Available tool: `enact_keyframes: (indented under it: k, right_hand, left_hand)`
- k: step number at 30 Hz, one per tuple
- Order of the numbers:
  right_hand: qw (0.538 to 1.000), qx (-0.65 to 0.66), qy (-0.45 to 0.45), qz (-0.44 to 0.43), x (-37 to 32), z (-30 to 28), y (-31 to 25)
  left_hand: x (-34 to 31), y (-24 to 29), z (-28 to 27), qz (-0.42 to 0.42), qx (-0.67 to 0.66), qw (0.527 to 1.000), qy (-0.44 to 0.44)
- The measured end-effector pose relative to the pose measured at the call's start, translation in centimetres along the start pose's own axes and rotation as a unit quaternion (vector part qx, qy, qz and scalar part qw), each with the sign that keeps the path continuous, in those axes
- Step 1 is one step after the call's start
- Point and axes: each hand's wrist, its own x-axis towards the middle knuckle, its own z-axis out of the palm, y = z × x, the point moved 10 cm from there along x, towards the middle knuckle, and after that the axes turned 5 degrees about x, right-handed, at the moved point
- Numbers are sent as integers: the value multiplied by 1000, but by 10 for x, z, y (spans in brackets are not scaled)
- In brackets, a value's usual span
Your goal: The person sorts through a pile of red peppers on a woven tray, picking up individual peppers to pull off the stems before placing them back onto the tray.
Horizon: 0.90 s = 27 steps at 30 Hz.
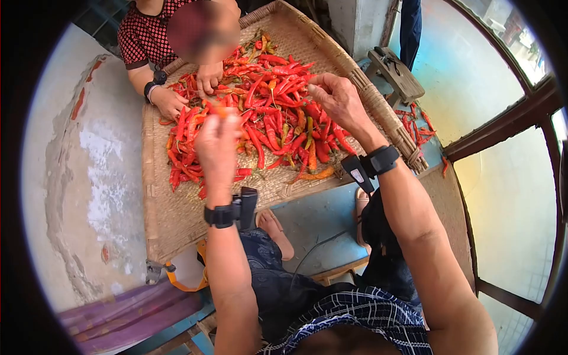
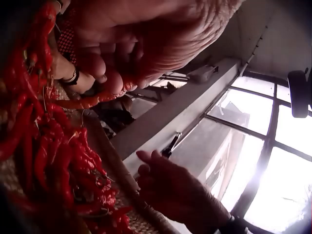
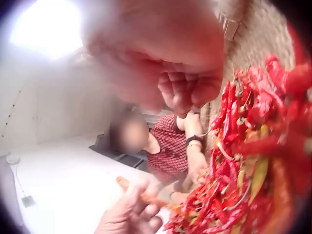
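Note:
My left hand [image 1: 216, 151] is raised over the left side of a heap of red chili peppers [image 1: 278, 118]. Its thumb and fingers pinch one orange-red chili pepper [image 2: 90, 102], which sticks out at both ends of the grip in the right wrist view. On the other side, my right hand [image 1: 342, 102] hovers above the heap's right edge, its fingers loosely curled with nothing seen in them. Most chilies are glossy red, a few orange or yellow-green. They lie in a large woven bamboo tray [image 1: 158, 213].
Across the tray another person [image 1: 148, 47] in a red dotted top has both hands in the chilies. A small wooden stool [image 1: 397, 77] with a dark tool stands at the right, by more chilies [image 1: 416, 127] on the floor. Windows are on the right, a wall [image 1: 89, 160] left.

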Motion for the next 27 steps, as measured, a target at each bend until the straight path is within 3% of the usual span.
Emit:
enact_keyframes:
  k: [1,3,5,9,11,14,16,17,20,21,23,24,25,27]
  right_hand:
    - [1000,0,1,0,1,1,8]
    - [963,-267,-35,1,1,15,31]
    - [955,-291,-55,-8,-4,24,30]
    - [932,-358,-56,-12,-6,35,32]
    - [930,-364,-52,-27,-5,35,32]
    - [957,-273,-93,22,-5,29,32]
    - [987,-128,-92,26,-3,22,23]
    - [987,-128,-93,24,-3,19,19]
    - [977,121,-127,123,-10,18,21]
    - [977,121,-125,125,-12,15,14]
    - [966,227,-110,51,-13,11,-15]
    - [956,258,-123,61,-17,13,-24]
    - [956,259,-122,61,-18,17,-21]
    - [956,240,-167,-14,-21,33,-28]
  left_hand:
    - [5,-8,-25,10,2,998,69]
    - [9,-35,-64,-33,-30,991,128]
    - [7,-64,-105,-34,13,964,262]
    - [-4,-42,-115,-10,62,949,309]
    - [5,-48,-99,15,59,972,227]
    - [-3,-17,-61,52,122,978,164]
    - [-2,-14,-31,57,109,989,80]
    - [-4,-14,-14,45,107,993,29]
    - [-13,1,23,77,86,993,-40]
    - [-15,3,34,77,80,992,-64]
    - [-21,6,46,68,37,995,-61]
    - [-21,1,53,26,4,996,-89]
    - [-22,-4,61,-16,-27,993,-117]
    - [-21,-1,64,-12,-60,991,-120]
